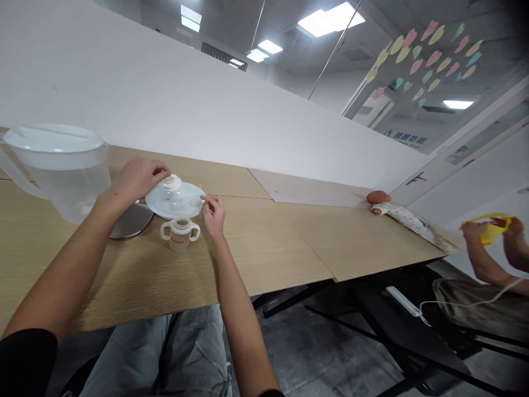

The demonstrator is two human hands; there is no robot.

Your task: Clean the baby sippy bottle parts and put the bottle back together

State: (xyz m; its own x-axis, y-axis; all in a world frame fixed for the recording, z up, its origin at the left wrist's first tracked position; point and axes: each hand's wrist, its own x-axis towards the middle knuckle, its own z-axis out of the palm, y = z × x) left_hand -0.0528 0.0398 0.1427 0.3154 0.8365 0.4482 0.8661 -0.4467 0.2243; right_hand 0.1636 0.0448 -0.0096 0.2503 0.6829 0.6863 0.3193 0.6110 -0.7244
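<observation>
A round white plate (165, 205) lies on the wooden table (268, 242) with a small white cap (171, 182) and clear small parts on it. My left hand (138, 177) hovers at the plate's far left edge with fingers curled beside the cap; whether it grips anything I cannot make out. My right hand (214, 212) is at the plate's right rim, its fingers pinched on something small I cannot name. A small two-handled baby bottle (181, 232), without its top, stands upright just in front of the plate.
A large translucent pitcher with a white lid (58, 165) stands at the left, a metal dish (131, 220) beside it. A doll (392, 212) lies at the table's far right. Another person's hands (491, 231) hold a yellow object at the right edge.
</observation>
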